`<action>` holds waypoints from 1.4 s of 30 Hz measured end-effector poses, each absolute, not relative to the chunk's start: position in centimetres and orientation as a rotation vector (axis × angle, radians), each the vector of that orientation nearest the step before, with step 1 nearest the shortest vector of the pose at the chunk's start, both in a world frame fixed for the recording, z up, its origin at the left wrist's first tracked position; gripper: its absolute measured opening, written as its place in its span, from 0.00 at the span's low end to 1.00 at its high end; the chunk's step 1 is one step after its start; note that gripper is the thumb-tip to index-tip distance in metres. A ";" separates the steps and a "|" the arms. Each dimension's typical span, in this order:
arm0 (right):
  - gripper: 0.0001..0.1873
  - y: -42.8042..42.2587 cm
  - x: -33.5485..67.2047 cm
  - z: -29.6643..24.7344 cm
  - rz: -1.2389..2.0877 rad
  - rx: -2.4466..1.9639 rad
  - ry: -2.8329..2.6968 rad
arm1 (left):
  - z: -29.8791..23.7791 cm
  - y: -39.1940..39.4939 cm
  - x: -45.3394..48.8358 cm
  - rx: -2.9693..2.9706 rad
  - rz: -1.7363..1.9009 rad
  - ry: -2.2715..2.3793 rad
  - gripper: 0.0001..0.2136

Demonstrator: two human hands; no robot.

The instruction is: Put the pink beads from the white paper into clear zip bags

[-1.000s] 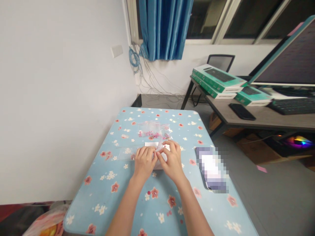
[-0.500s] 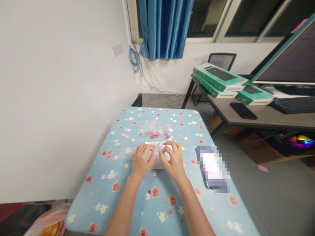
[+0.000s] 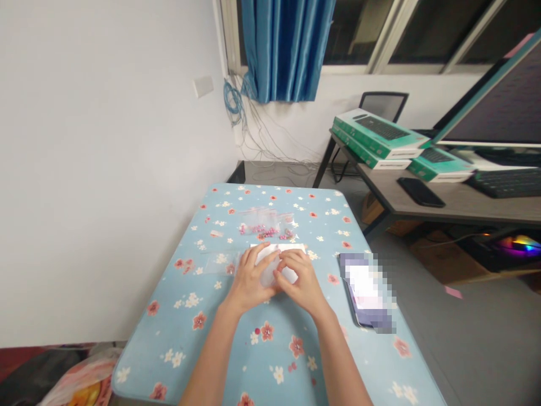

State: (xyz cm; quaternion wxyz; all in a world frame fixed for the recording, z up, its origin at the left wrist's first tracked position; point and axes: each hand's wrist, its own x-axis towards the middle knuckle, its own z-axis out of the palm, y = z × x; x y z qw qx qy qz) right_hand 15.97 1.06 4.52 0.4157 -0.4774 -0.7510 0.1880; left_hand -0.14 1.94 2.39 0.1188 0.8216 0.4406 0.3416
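My left hand (image 3: 252,276) and my right hand (image 3: 299,276) meet over a white card (image 3: 291,248) on the floral blue tablecloth (image 3: 224,203). Between them, both hands press and hold a crumpled clear plastic bag (image 3: 269,272), which hides most of the card. Farther back lies a clear zip bag (image 3: 265,224) holding pink beads. A flat clear plastic strip (image 3: 217,263) lies just left of my left hand.
A pixelated phone-shaped object (image 3: 367,292) lies near the tablecloth's right edge. To the right stands a desk (image 3: 448,211) with green keyboard boxes (image 3: 376,135), a black phone (image 3: 420,192), a keyboard (image 3: 507,183) and a monitor (image 3: 499,101). A white wall (image 3: 105,169) bounds the left.
My hands have closed in on the clear plastic, with the fingers lying flatter over it. The view has shifted slightly, so the room appears a little farther left.
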 end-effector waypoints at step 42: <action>0.12 0.6 14.8 4.0 0.444 -1.160 -1.911 | 1.9 2.0 -0.1 2.436 1.344 1.440 0.20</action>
